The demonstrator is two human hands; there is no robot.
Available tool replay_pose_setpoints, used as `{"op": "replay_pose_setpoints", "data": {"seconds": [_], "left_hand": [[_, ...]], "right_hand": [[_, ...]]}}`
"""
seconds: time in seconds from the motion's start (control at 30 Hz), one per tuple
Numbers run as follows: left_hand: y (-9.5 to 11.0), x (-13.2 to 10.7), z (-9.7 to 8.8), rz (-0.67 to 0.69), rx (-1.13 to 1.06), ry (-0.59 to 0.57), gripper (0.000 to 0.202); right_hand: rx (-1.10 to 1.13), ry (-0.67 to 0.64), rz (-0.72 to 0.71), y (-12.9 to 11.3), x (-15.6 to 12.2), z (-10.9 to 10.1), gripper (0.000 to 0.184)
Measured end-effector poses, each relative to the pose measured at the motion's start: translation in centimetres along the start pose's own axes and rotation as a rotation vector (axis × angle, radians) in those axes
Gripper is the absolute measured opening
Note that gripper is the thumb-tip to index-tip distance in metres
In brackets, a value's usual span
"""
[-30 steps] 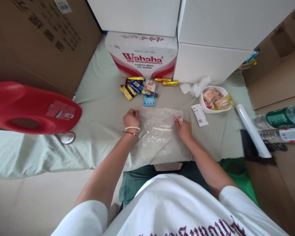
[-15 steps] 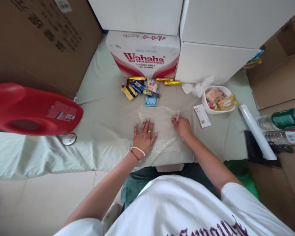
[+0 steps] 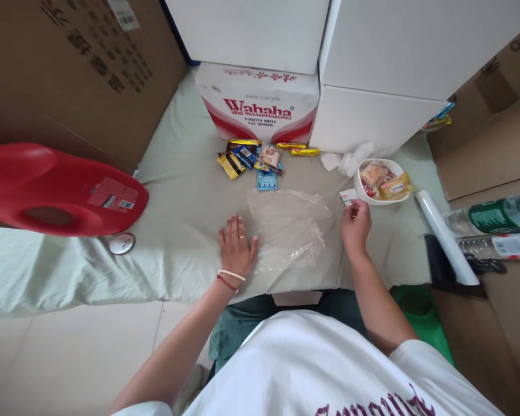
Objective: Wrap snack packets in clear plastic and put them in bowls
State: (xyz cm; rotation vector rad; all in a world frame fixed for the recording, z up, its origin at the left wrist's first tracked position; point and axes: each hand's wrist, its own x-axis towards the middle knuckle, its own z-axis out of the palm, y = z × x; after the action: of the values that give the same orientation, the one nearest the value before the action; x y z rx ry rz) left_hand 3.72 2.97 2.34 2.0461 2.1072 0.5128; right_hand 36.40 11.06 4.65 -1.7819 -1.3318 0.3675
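A clear plastic bag (image 3: 290, 228) lies flat and wrinkled on the cloth between my two hands. My left hand (image 3: 236, 245) rests palm down just left of the bag, its fingers stretched out. My right hand (image 3: 356, 228) has its fingers closed at the near end of a small white packet (image 3: 349, 196), which still lies by the bowl; the hand covers its lower part. The white bowl (image 3: 383, 201) holds several wrapped snacks, among them a yellow-wrapped one (image 3: 394, 186). Beyond the bag is a pile of small snack packets (image 3: 245, 156).
Behind the snacks stands a Wahaba-style water carton (image 3: 260, 110) beside white boxes (image 3: 372, 115). On the left are a red jug (image 3: 60, 196) and a round badge (image 3: 122, 244). A white roll (image 3: 446, 237) and plastic bottles (image 3: 498, 214) lie on the right.
My right hand has let go of the plastic bag and moved right to the white packet. My left hand has slid off the bag to the left.
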Motion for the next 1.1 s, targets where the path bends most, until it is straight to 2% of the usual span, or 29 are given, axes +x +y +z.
{"op": "replay_pose_setpoints", "data": {"seconds": [0.07, 0.13, 0.17, 0.23, 0.3, 0.43, 0.5, 0.63, 0.7, 0.77, 0.87, 1.1], "left_hand": [[0.2, 0.1, -0.6, 0.058, -0.026, 0.053, 0.067], [0.5, 0.4, -1.1, 0.177, -0.033, 0.005, 0.059], [0.6, 0.6, -1.2, 0.233, -0.029, -0.042, 0.057], [0.8, 0.9, -1.1, 0.291, -0.012, -0.138, 0.056], [0.7, 1.1, -0.7, 0.277, 0.012, -0.207, 0.060], [0.3, 1.1, 0.1, 0.219, 0.049, -0.257, 0.064], [0.3, 1.0, 0.2, 0.220, 0.056, -0.263, 0.065], [0.3, 1.0, 0.1, 0.230, 0.063, -0.262, 0.065], [0.3, 1.0, 0.1, 0.229, 0.066, -0.257, 0.065], [0.3, 1.0, 0.1, 0.228, 0.065, -0.254, 0.065], [0.3, 0.9, 0.2, 0.229, 0.060, -0.256, 0.065], [0.5, 0.9, 0.0, 0.222, 0.058, -0.258, 0.064]], "right_hand": [[-0.012, -0.151, -0.175, -1.5, -2.5, -0.7, 0.024], [-0.045, -0.307, -0.295, -2.5, -4.7, -0.6, 0.025], [-0.072, -0.329, -0.306, -2.5, -5.4, -0.4, 0.026], [-0.137, -0.292, -0.232, -2.0, -6.1, 0.0, 0.030], [-0.179, -0.313, -0.144, -0.9, -5.9, 0.3, 0.030], [-0.140, -0.563, -0.109, 0.2, -4.6, 0.2, 0.016], [0.005, -0.614, -0.005, -0.1, -4.0, -0.2, 0.020], [0.433, -0.765, 0.370, -1.6, -3.2, -1.1, 0.039], [0.552, -0.838, 0.531, -2.3, -3.0, -1.4, 0.047], [0.599, -0.881, 0.626, -2.7, -2.8, -1.6, 0.055], [0.613, -0.884, 0.668, -2.6, -2.5, -1.8, 0.058], [0.559, -0.602, 0.602, 0.3, -0.6, -2.9, 0.047]]}}
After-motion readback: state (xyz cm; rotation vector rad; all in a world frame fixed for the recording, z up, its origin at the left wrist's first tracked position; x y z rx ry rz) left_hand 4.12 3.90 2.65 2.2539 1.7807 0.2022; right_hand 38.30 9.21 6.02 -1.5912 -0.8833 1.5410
